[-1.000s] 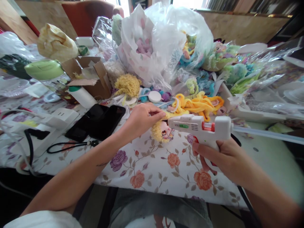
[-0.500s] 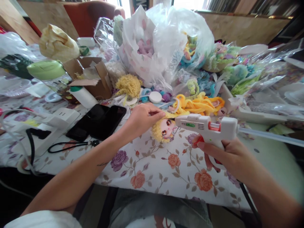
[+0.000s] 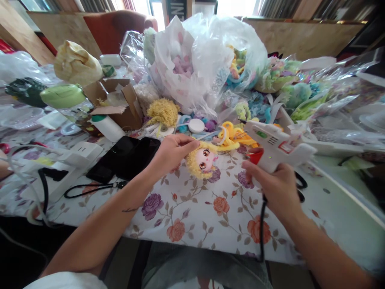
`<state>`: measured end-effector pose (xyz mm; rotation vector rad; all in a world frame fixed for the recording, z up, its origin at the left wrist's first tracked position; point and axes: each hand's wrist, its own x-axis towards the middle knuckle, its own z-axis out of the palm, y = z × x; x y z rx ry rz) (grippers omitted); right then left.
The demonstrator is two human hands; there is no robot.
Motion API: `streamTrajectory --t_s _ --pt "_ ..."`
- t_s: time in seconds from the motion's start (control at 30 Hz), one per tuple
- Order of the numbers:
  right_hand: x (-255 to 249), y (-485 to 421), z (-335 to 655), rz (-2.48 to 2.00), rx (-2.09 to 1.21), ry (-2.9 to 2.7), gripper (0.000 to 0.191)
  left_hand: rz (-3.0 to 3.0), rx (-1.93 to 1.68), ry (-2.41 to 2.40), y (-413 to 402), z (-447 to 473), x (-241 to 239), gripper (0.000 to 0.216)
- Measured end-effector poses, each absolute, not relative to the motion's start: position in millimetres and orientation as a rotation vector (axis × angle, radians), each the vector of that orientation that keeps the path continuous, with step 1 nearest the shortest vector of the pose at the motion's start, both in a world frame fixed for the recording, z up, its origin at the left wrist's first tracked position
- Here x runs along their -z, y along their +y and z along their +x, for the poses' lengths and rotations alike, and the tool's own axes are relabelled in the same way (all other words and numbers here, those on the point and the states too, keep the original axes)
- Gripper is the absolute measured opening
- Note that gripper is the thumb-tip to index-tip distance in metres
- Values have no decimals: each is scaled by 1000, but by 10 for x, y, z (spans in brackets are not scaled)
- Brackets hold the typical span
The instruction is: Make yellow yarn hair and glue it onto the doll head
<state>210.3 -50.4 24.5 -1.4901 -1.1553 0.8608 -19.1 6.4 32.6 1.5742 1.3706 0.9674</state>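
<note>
My left hand [image 3: 176, 152] is closed in a pinch on the yellow curly hair of a small doll head [image 3: 206, 158]. The head has a pale face with large brown eyes, turned up toward me just above the flowered cloth. In my right hand [image 3: 278, 184] is a white hot glue gun [image 3: 275, 148] with a red trigger. Its nozzle points up and left, apart from the doll head. Fingers wrap the handle, and a black cord hangs below. Behind the head lies a bundle of yellow-orange plush strips [image 3: 231, 134].
Two black phones [image 3: 138, 156] and a white power strip [image 3: 60, 172] lie on the left. A cardboard box [image 3: 129, 104], yellow curly fluff [image 3: 162, 112] and plastic bags [image 3: 207, 60] stand behind. What looks like another person's hand [image 3: 3, 167] shows at the left edge.
The glue gun has moved up, right and away from the doll head, and its nozzle now tilts upward. My left hand and the doll head have shifted slightly left.
</note>
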Motion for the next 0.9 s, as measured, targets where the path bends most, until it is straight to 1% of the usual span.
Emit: streamTrajectory --t_s 0.17,0.3,0.47,0.73,0.9 --pt "-16 -285 1725 -1436 -977 -1187 29 1482 -1010 1376 51 -204 -337 28" --pt "33 -229 1576 -1414 -922 -1179 30 1457 -1035 1375 55 -210 -296 28" --pt "64 -266 1590 -1461 -966 -1185 28 1326 -1132 1273 76 -225 -198 32" --pt "57 -336 1596 -1435 -1009 -1216 24 1365 -989 1299 32 -266 -241 26" --pt "58 -369 1593 -1454 -997 -1194 27 1458 -987 1339 -10 -229 -295 25"
